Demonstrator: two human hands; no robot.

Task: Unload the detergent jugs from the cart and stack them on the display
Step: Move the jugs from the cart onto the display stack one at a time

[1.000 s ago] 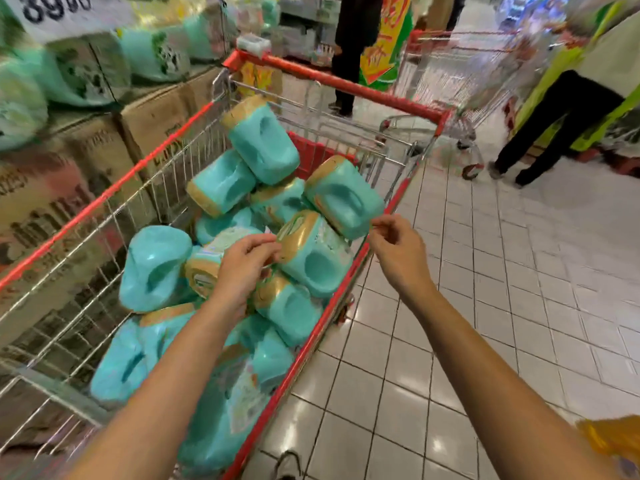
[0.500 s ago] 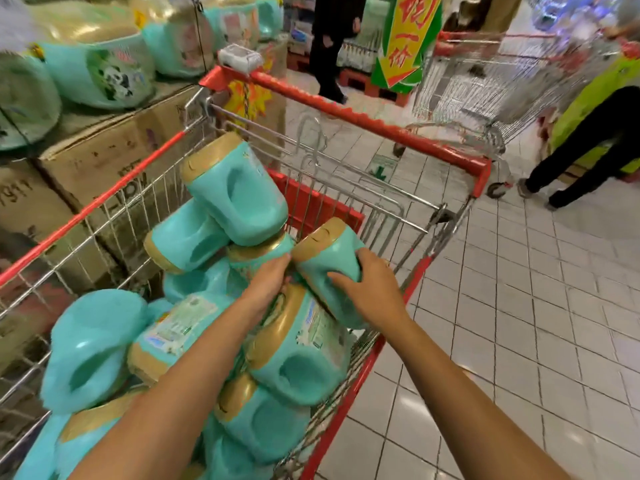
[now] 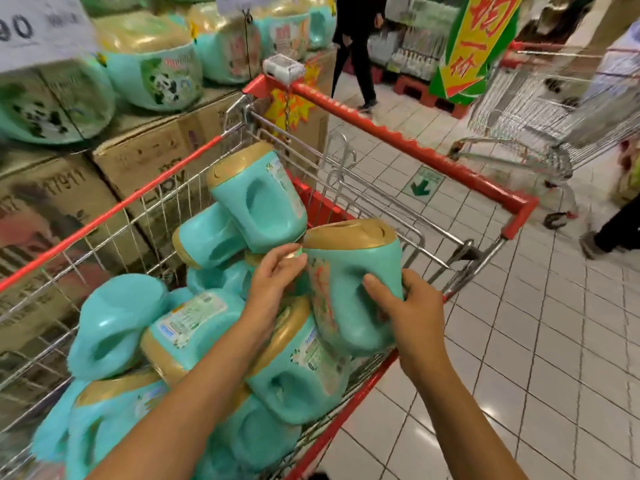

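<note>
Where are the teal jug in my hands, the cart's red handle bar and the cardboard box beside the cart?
Teal plastic detergent jug with gold cap [image 3: 353, 323]: head view, teal side wall.
Red plastic cart handle bar [image 3: 398, 139]: head view, middle of bar.
Brown cardboard box [image 3: 145, 161]: head view, front face.

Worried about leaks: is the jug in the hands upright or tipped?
Nearly upright: the jug has its gold cap on top. The right hand grips its side; the left hand touches near the cap.
</note>
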